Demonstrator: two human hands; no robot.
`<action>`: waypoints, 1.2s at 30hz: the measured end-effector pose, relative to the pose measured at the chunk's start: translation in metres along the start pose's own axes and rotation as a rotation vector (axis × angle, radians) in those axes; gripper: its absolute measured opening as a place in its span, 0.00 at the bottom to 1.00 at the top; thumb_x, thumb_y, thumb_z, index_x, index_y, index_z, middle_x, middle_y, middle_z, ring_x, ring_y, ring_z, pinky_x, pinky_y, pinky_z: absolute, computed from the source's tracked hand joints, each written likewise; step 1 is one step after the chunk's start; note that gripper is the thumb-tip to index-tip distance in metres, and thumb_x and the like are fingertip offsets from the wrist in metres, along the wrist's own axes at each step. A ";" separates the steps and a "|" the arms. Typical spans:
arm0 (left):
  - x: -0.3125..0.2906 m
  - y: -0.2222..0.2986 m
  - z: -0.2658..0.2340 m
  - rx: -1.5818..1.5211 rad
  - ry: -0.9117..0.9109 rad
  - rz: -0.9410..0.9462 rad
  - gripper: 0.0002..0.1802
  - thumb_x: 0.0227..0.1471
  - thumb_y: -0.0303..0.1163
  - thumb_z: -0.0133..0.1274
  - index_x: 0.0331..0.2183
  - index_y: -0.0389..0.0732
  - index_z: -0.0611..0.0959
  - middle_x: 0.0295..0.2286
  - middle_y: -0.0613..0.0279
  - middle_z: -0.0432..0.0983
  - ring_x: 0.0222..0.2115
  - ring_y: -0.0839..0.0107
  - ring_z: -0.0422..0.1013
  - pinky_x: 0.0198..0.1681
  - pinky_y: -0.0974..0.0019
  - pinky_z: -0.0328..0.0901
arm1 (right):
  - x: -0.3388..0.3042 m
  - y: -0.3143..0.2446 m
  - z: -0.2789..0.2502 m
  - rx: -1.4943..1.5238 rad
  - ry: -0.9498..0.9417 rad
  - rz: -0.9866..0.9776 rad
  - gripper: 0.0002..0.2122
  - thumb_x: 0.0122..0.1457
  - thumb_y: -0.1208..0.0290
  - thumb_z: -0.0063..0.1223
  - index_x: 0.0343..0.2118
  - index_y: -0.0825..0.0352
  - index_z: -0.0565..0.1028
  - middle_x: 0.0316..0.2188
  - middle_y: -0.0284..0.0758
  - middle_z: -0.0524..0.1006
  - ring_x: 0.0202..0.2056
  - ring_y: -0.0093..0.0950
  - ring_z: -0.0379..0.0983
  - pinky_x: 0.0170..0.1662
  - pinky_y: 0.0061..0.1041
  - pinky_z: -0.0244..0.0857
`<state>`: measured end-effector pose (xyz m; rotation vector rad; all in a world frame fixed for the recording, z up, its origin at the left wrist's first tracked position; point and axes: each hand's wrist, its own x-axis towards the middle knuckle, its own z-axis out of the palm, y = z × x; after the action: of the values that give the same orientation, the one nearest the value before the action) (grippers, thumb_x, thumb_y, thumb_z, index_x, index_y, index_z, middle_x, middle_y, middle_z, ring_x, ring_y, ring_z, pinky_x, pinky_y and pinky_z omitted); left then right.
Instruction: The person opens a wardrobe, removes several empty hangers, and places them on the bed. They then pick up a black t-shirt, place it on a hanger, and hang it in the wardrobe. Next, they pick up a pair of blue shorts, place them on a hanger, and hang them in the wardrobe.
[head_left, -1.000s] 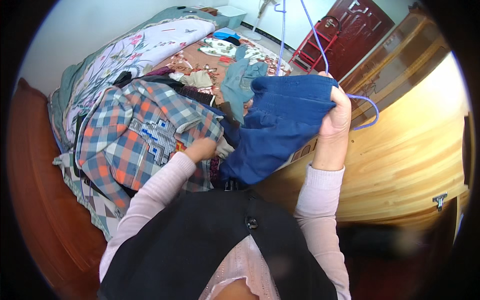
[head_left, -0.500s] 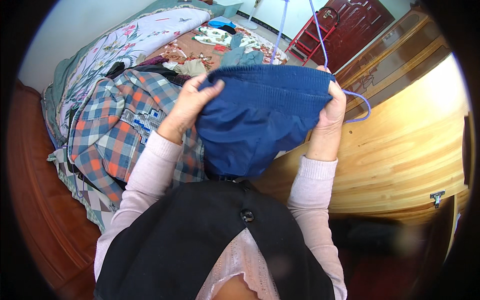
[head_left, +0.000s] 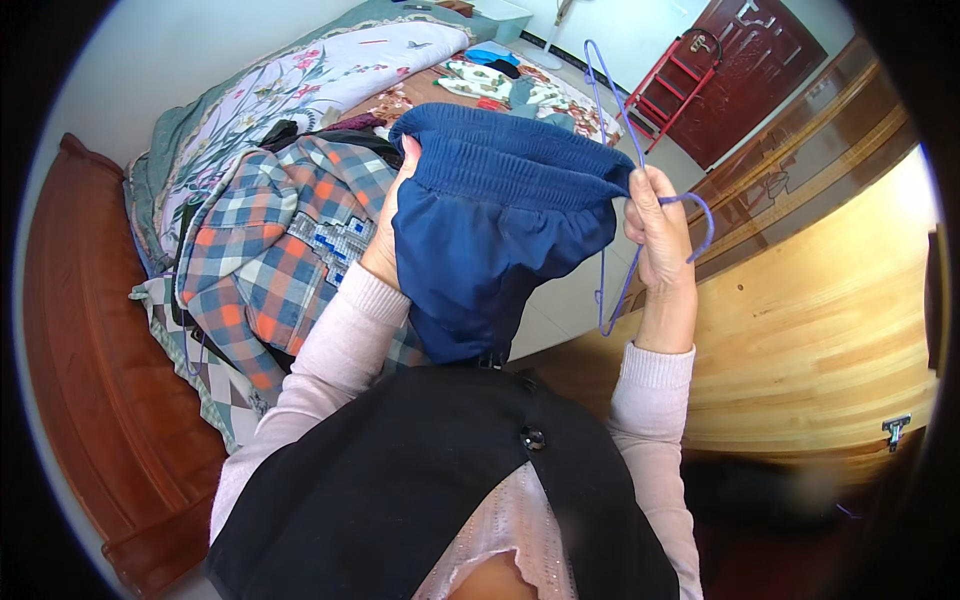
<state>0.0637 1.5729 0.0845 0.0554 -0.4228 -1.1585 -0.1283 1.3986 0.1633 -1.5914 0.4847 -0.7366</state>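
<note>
Navy blue elastic-waist trousers (head_left: 500,215) hang in front of my chest, their waistband spread into an open loop; the lower part is cut off from sight. My left hand (head_left: 388,245) grips the left side of the waistband, most of its fingers hidden by the cloth. Closed at the right end, my right hand (head_left: 660,230) pinches the waistband's edge together with a thin purple clothes hanger (head_left: 617,300). The hanger stands upright beyond the trousers, with its hook sticking out to the right of the hand.
On the bed, a plaid hooded shirt (head_left: 255,240) lies left of my arm, and a floral quilt (head_left: 300,85) and loose clothes (head_left: 495,80) lie farther back. A brown headboard (head_left: 110,400) borders the left. At right stands a wooden panel (head_left: 810,350); a red stepladder (head_left: 675,85) is beyond.
My left hand has slipped lower behind the waistband, its thumb no longer on top. The hanger has swung down in my right hand, and the waistband gapes wider.
</note>
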 end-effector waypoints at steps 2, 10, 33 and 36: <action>-0.002 0.004 -0.009 -0.016 -0.067 0.025 0.39 0.57 0.60 0.43 0.56 0.36 0.68 0.52 0.51 0.69 0.50 0.58 0.69 0.56 0.58 0.63 | 0.002 0.004 0.006 -0.048 0.033 -0.021 0.11 0.65 0.61 0.48 0.39 0.66 0.71 0.23 0.21 0.65 0.20 0.10 0.54 0.21 0.11 0.49; -0.040 0.021 -0.006 -0.035 -0.150 0.048 0.40 0.57 0.60 0.42 0.57 0.36 0.67 0.53 0.51 0.68 0.51 0.57 0.68 0.56 0.57 0.63 | 0.088 0.027 0.054 -0.381 -0.022 -0.506 0.13 0.64 0.65 0.47 0.36 0.71 0.75 0.23 0.32 0.73 0.29 0.20 0.69 0.37 0.23 0.66; 0.005 0.031 0.017 0.366 0.286 0.384 0.39 0.56 0.60 0.45 0.56 0.37 0.69 0.53 0.49 0.69 0.51 0.53 0.68 0.58 0.53 0.61 | -0.007 0.072 0.117 -1.040 -0.226 -1.169 0.10 0.64 0.69 0.47 0.41 0.67 0.78 0.37 0.37 0.79 0.38 0.25 0.75 0.42 0.25 0.69; 0.001 0.075 0.019 0.090 0.045 0.389 0.39 0.59 0.58 0.43 0.59 0.36 0.65 0.57 0.49 0.63 0.57 0.54 0.61 0.63 0.49 0.52 | -0.050 0.196 0.096 -1.153 -0.603 -0.834 0.10 0.63 0.69 0.47 0.41 0.68 0.77 0.39 0.39 0.79 0.39 0.27 0.75 0.42 0.26 0.69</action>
<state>0.1229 1.6064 0.1219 0.0742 -0.4235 -0.7536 -0.0765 1.4699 -0.0423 -3.0471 -0.3429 -0.5052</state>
